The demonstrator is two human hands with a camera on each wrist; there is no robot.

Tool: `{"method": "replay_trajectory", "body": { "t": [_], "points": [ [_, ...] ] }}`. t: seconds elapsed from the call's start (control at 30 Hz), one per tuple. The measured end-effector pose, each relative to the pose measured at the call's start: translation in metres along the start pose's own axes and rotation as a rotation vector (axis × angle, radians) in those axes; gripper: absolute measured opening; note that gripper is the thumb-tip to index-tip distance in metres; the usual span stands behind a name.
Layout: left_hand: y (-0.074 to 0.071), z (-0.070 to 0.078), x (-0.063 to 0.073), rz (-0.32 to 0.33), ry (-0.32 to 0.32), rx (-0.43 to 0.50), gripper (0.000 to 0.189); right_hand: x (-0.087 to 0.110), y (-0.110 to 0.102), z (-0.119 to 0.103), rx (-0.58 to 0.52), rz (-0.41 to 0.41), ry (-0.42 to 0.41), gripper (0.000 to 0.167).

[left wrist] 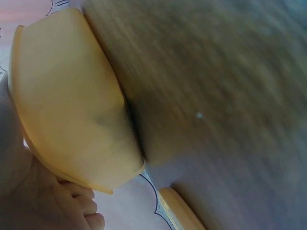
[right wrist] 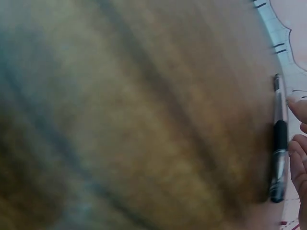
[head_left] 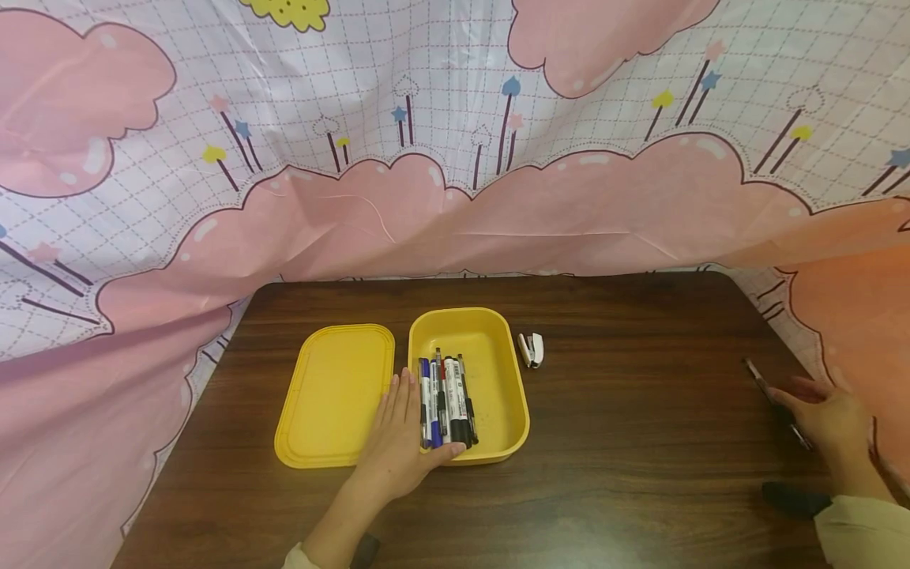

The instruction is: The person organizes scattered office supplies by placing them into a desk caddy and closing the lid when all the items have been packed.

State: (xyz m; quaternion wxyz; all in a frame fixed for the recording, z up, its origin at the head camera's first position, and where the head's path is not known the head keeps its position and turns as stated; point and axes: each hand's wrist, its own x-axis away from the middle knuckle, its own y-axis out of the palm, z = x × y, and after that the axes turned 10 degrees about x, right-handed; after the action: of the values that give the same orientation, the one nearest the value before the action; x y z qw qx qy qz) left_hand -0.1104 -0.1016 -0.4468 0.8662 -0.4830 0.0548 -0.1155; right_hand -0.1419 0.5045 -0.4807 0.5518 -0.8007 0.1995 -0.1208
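Observation:
My left hand [head_left: 398,446] lies over the near left corner of a yellow box [head_left: 501,379], its fingers straight along the left rim and the thumb across the front rim. Inside the box, several pens and markers [head_left: 448,403] lie side by side on the left half. The left wrist view shows the box's outer wall [left wrist: 72,105] with the hand [left wrist: 43,201] against its rim. Far to the right, my right hand [head_left: 828,419] is right beside a clear pen with a black grip [right wrist: 279,139]. Thumb and fingers stand apart at the pen's side.
A yellow lid [head_left: 337,395] lies flat on the dark wooden table [head_left: 626,435], left of the box. Just right of the box is a small white stapler [head_left: 531,349]. A patterned pink and white cloth [head_left: 455,213] hangs behind the table.

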Motion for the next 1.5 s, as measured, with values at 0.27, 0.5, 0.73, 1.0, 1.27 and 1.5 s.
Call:
{"method": "replay_trajectory", "body": {
  "t": [0.27,0.5,0.73,1.0,1.27,1.5],
  "points": [
    [0.000,-0.001,0.000,0.001,-0.001,0.014,0.116,0.000,0.007,0.005,0.029,0.034,-0.026,0.062],
    [0.000,-0.001,0.001,0.002,-0.004,0.013,0.116,0.000,0.012,0.001,0.027,0.076,-0.096,0.045],
    [0.000,-0.001,0.001,0.007,0.003,0.014,0.116,0.003,0.012,-0.002,0.070,0.077,-0.156,0.041],
    [0.000,-0.001,0.001,0.002,0.003,-0.004,0.118,0.005,0.010,-0.011,0.050,0.131,-0.165,0.036],
    [-0.001,0.000,0.002,0.001,0.006,-0.010,0.117,0.001,-0.005,-0.053,-0.004,0.225,-0.208,0.034],
    [0.000,-0.001,0.000,0.006,0.010,-0.005,0.117,-0.007,-0.024,-0.114,-0.094,0.288,-0.199,0.034]
  ]
}}
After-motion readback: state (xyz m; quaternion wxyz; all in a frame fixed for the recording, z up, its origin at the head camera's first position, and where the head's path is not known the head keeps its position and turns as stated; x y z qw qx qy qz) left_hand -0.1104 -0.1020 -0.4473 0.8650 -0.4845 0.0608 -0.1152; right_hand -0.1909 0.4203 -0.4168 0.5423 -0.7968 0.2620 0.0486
